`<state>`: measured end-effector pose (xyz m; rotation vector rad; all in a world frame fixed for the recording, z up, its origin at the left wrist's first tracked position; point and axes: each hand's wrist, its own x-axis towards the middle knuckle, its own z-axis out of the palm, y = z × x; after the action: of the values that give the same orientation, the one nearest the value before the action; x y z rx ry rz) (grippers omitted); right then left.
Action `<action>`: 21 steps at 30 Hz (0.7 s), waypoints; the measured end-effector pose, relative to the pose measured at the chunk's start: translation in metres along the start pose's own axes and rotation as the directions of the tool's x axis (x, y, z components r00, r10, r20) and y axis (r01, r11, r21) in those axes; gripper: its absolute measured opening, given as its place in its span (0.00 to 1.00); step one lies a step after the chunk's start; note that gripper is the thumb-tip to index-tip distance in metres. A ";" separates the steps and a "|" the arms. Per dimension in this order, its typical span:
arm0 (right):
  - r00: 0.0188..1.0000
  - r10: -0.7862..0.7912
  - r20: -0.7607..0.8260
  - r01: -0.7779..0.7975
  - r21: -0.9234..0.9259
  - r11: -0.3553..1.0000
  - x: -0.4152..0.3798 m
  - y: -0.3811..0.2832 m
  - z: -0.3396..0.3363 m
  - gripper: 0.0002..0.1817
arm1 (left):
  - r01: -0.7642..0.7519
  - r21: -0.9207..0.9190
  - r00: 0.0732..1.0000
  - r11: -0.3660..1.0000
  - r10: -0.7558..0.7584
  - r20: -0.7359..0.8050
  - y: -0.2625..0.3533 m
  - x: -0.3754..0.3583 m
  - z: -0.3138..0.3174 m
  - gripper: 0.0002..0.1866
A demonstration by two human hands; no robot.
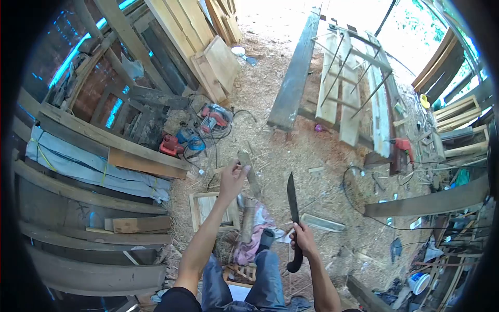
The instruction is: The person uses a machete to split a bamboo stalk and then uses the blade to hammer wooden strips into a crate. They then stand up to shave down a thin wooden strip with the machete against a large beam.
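A large dark-bladed knife stands nearly upright in my right hand, its tip pointing away from me and its dark curved handle showing below the fist. My left hand is closed on the upper part of a narrow wooden piece, which slants down toward the ground. Below that piece lie a short log and a pink cloth, just in front of my feet. A small wooden frame rests on the ground left of the log.
Red and blue power tools with cables lie ahead on the left. Long boards on supports stand ahead to the right, near a red drill. Timber lines the left side, and a white bucket sits at the lower right.
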<state>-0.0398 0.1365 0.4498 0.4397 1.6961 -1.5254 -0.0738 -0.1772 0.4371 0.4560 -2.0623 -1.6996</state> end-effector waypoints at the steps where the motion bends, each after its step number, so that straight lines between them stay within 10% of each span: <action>1: 1.000 0.015 0.011 -0.014 -0.055 0.998 -0.010 -0.019 -0.016 0.10 | -0.060 0.087 0.998 0.994 0.062 -0.025 0.022 0.011 0.005 0.11; 21: 0.943 -0.313 0.116 0.318 -0.030 0.948 -0.007 -0.306 -0.002 0.14 | -0.123 0.140 0.987 0.982 0.135 -0.083 0.127 0.161 0.061 0.12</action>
<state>-0.2540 0.0750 0.6592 0.0552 1.7738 -1.6964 -0.2410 -0.1821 0.5709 0.4249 -2.0996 -1.4443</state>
